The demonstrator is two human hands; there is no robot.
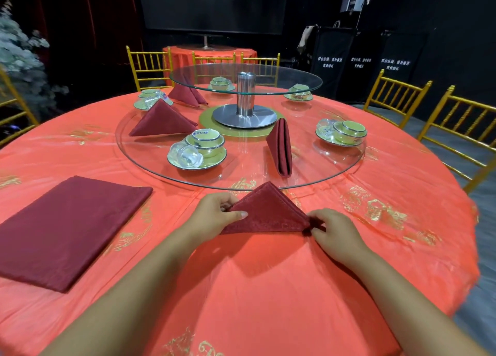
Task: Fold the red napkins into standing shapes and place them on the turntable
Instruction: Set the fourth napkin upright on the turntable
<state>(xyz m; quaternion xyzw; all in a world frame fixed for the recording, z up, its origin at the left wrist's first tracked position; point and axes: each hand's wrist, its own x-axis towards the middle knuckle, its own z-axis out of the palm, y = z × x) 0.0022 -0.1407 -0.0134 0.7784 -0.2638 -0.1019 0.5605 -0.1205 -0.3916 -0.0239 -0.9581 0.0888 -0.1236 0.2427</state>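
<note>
A dark red napkin [268,210] folded into a triangle lies on the red tablecloth just in front of the glass turntable [335,165]. My left hand [214,216] pinches its left edge, thumb on top. At the napkin's right corner, my right hand [332,232] pinches the cloth. Three folded napkins stand on the turntable: one at the right [280,146], one at the left [161,120] and one farther back [188,93]. A stack of flat napkins [67,229] lies at my left.
Several green cup-and-saucer sets sit on the turntable, the nearest one [200,148] with a glass beside it. A smaller upper glass tier [295,84] stands on a steel post [245,95]. Gold chairs [456,130] ring the round table [268,288].
</note>
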